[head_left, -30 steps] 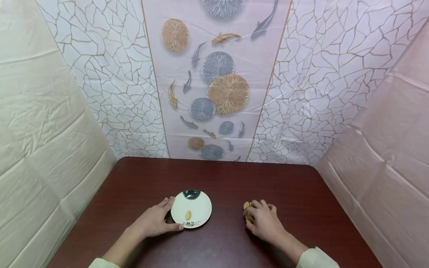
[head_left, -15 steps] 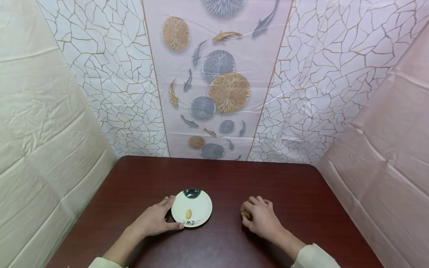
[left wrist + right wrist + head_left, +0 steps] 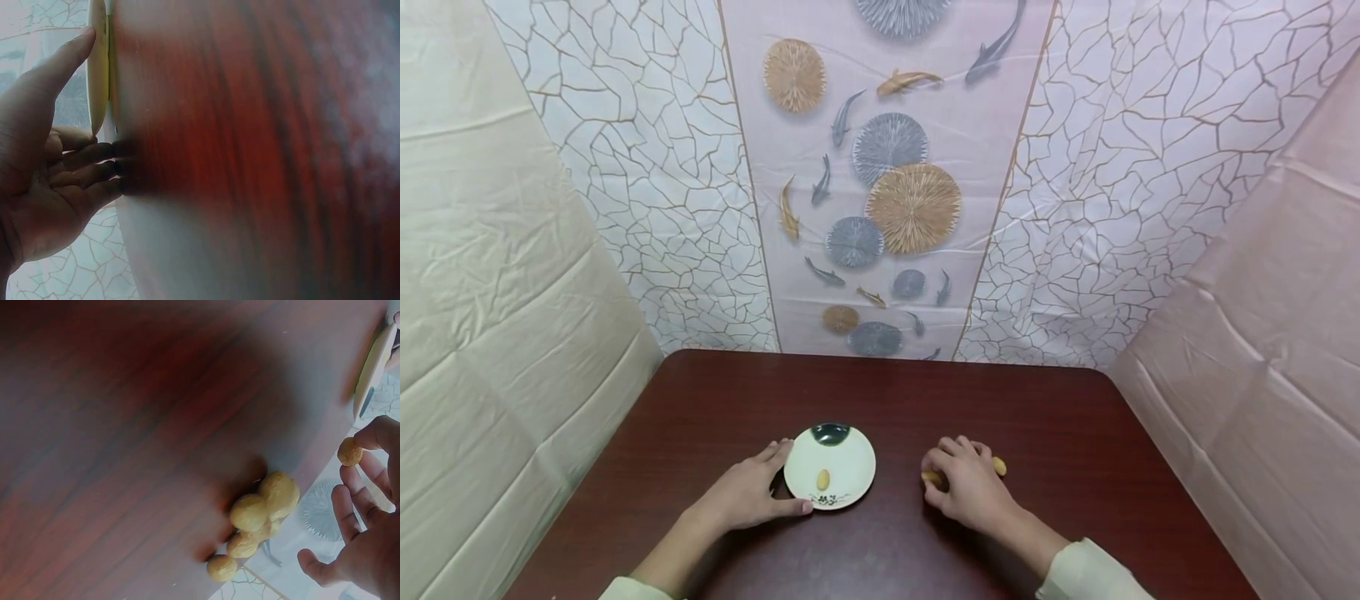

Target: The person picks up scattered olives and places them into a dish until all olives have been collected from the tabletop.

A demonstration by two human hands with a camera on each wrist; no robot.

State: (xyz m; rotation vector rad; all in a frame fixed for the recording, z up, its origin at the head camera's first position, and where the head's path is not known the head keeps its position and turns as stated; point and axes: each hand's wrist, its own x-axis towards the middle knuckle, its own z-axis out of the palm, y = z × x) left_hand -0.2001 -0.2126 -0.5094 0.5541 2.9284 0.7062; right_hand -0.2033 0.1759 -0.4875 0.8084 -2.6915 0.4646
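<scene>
A round pale plate (image 3: 850, 467) with a dark patch at its far rim lies left of the table's middle, one peanut (image 3: 823, 479) in its shell on it. My left hand (image 3: 745, 492) rests at the plate's left side, thumb along the near rim and fingers extended toward the far side. To the right, my right hand (image 3: 973, 492) pinches a peanut (image 3: 350, 452) between thumb and index finger, the other fingers loosely bent. Several more peanuts (image 3: 250, 514) sit in a small heap on the table beside that hand; in the head view it covers most of them.
The dark red-brown table (image 3: 880, 550) ends at a back edge against a patterned cloth (image 3: 880, 250). Pale cloth walls (image 3: 1240, 367) stand at both sides.
My right hand has gone from over the heap toward the left, pinching a peanut, and part of the heap now shows at its right. My left hand and the plate stay in place.
</scene>
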